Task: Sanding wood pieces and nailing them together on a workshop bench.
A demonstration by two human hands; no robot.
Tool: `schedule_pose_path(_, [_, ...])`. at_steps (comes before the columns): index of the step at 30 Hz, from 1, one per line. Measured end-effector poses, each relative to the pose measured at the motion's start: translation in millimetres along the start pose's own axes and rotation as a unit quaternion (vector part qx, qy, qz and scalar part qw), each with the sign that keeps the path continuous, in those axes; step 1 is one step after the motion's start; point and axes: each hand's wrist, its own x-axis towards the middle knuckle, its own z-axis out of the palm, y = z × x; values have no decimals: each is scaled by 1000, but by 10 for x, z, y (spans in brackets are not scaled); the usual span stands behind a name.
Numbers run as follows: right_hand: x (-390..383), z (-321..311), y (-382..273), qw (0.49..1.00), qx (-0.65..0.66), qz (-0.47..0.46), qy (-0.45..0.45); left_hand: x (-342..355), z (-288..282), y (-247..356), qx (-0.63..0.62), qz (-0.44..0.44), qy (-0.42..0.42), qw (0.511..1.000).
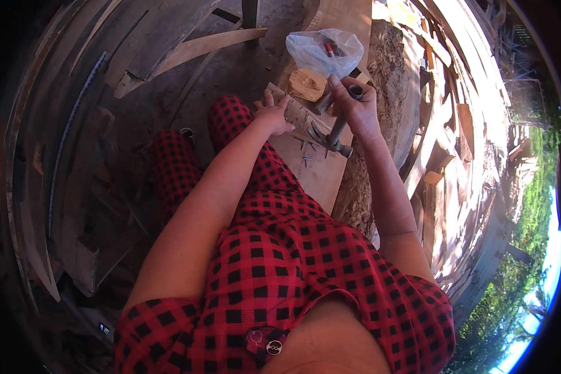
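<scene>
- Head view: hammer [337, 132] lay between 1 and 2 o'clock of centre; right hand [356, 112] grasped its handle. Left hand [272, 117] spread loosely against wood strip [300, 116].
- Judged head-heavy, rigid; handle best hold.
- From hammer: nails [306, 161] 8 o'clock, block [307, 85] 11, bag [326, 55] 12, possibly hindering swing.

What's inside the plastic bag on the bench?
Inside the plastic bag, a slim red item shows beside something dark. Crumpled plastic covers the rest, so other contents can't be seen.
</scene>
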Motion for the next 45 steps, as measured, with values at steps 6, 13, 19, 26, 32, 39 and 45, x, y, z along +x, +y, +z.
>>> schedule_pose_path(6, [332,143,252,996,-85,-6,-12,-50,-62,64,-12,-12,-17,1000])
schedule_pose_path(13, [425,307,233,994,-97,0,-51,-38,-56,17,-14,-10,-12,1000])
schedule_pose_path(19, [439,310,206,991,-123,3,-60,-25,-39,37,-6,-3,-10,1000])
schedule_pose_path(26, [490,419,180,990,-128,20,-59,-38,-54,28,-7,3,-16,1000])
schedule_pose_path(32, [562,705,208,993,-101,-31,-57,-11,-22,14,-5,6,0,1000])
schedule_pose_path(39, [427,356,262,996,38,-1,-79,-23,-45,6,-1,4,-11,1000])
schedule_pose_path(45, [77,-928,814,917,397,-32,16,-34,-48,53,10,-14,-16,1000])
